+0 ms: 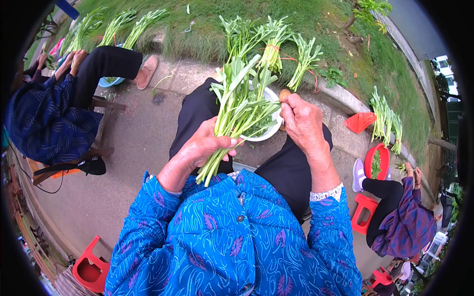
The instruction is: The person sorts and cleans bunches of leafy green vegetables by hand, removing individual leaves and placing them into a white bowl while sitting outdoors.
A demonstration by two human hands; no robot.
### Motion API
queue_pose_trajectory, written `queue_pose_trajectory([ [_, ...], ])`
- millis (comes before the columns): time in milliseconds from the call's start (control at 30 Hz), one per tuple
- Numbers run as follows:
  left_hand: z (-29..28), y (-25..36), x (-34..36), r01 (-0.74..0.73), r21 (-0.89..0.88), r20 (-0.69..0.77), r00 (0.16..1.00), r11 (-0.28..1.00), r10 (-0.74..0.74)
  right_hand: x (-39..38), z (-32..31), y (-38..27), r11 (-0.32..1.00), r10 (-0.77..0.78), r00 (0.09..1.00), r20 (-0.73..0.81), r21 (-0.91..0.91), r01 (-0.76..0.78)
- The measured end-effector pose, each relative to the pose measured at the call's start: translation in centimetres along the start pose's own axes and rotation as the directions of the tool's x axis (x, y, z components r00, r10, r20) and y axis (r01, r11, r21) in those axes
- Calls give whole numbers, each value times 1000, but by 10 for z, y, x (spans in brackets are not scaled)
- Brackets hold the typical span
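Note:
My left hand [206, 143] is wrapped around the lower stems of a bunch of leafy green stalks [234, 106], held upright in front of my lap. The cut stem ends stick out below the fist, and the leaves fan out above it. On the right, my right hand [303, 121] is closed, with thumb and finger pinching the tip of a leaf at the bunch's side. Behind the bunch, between my knees, sits a white plastic basket [270, 132] with loose green leaves inside, partly hidden by the stalks.
Tied bundles of greens [271, 49] lie along the grassy kerb ahead, with more bundles [385, 121] to the right beside a red bag [359, 122]. A person [59, 116] sits at left and another [402, 219] at right. Red stools [91, 266] stand around.

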State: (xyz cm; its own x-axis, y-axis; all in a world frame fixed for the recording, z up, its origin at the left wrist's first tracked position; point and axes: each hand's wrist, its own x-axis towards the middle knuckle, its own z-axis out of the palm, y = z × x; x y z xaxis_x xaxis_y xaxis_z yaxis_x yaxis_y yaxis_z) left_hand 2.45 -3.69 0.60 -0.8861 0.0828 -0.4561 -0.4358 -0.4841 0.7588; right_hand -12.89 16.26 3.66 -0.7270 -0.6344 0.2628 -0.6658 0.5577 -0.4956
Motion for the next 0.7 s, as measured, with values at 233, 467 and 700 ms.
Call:
queue_pose_trajectory([
  [233, 3, 1, -2, -29, 24, 8, 1000, 999, 29, 16, 16, 28, 859, 306, 938, -166, 472, -196],
  [467, -11, 0, -3, -46, -212, 7, 999, 976, 48, 4, 44, 56, 479, 581, 813, -33, 822, -309],
  [700, -5, 8, -7, -76, -232, 32, 996, 970, 86, -36, 133, 90, 913, 389, 919, 67, 102, -394],
])
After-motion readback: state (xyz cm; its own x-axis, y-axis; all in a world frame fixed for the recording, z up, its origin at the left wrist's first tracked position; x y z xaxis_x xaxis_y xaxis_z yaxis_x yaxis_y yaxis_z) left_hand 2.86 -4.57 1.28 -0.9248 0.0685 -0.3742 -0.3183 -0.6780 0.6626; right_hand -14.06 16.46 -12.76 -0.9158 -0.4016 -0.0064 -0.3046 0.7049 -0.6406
